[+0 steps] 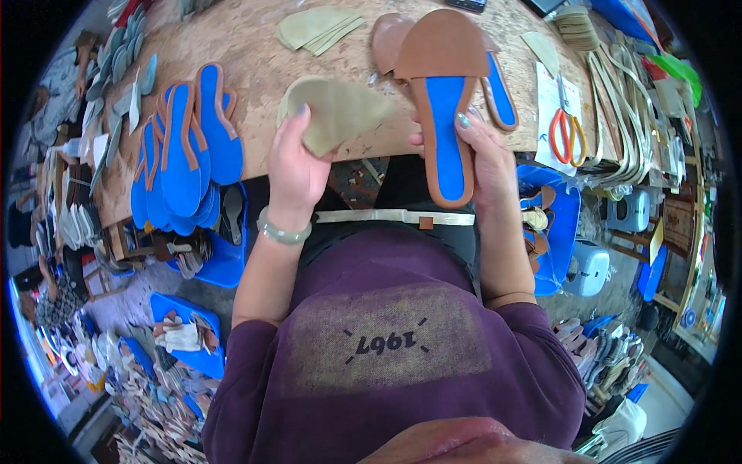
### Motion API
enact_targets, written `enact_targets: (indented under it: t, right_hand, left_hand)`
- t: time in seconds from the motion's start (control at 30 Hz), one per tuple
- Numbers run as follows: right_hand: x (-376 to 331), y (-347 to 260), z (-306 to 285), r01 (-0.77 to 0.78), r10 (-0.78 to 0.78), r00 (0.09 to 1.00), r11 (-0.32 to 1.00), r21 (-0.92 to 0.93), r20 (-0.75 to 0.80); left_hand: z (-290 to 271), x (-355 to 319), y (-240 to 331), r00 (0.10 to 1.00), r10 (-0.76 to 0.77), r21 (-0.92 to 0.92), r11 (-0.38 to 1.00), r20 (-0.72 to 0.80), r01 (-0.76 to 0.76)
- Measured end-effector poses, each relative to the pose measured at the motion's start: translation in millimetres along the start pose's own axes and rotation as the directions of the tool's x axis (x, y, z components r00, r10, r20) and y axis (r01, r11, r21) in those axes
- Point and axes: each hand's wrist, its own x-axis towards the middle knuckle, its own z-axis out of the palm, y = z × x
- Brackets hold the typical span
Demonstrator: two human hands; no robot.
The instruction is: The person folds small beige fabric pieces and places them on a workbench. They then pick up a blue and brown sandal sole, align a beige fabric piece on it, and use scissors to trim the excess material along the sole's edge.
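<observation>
My left hand (297,170) pinches a beige, rounded-triangular shoe-lining piece (340,112), with at least one more such piece just behind its left edge. In my right hand (491,155) is a slipper (444,116) with a brown upper at its far end and a blue insole edged in brown. The thumb lies on its right edge, and fingertips show at its left side. Beyond that hand, another brown and blue slipper (502,97) lies on the table, partly covered by the held one. More beige lining pieces (321,29) lie fanned out at the far side.
Several blue insoles with brown trim (185,147) lie piled at the table's (247,39) left edge. Orange-handled scissors (568,135) rest on white paper (547,100), beside long pale strips (626,116). Below are a blue bin (568,232) on the right and another (224,267) on the left.
</observation>
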Motion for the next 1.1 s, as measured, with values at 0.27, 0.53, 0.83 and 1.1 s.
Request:
enact_targets:
  t: [0.27,0.53,0.83,1.1]
  right_hand:
    - [52,-83,-105,0.177,-0.623,0.755,0.498,-0.849,-0.207]
    - [94,-32,-40,0.226,-0.383,0.917,0.263,-0.938,0.113]
    - [93,2,-35,0.309,-0.477,0.773,-0.295,-0.904,0.419]
    - [71,18,-24,0.302,-0.49,0.801,-0.164,-0.939,0.344]
  left_hand:
    - [114,-63,24,0.275,-0.028,0.271,0.283,0.961,-0.92]
    - [144,-88,31,0.225,0.408,0.154,0.199,0.885,-0.968]
    - [111,-98,64,0.228,0.212,0.232,0.004,0.95,-0.973]
    - [90,-84,66,0.363,0.098,0.33,0.254,0.926,-0.909]
